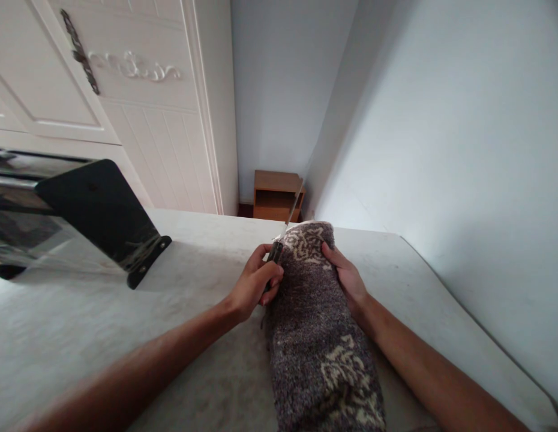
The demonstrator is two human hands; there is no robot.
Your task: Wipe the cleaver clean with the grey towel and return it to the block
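My left hand is closed round the dark handle of a knife. The knife's thin blade points up and away, past the far edge of the table. Beside it lies a long, thick grey-brown towel-like cloth with cream scroll patterns, running from the near edge of view toward the table's far side. My right hand grips the cloth's right edge near its far end, thumb on top and the other fingers hidden behind it. At that far end a strip of something white shows; I cannot tell what it is.
The pale table spreads under both arms, its right side along a light wall. A black and glass appliance stands at the left. Beyond are a white cabinet and a small brown wooden stand.
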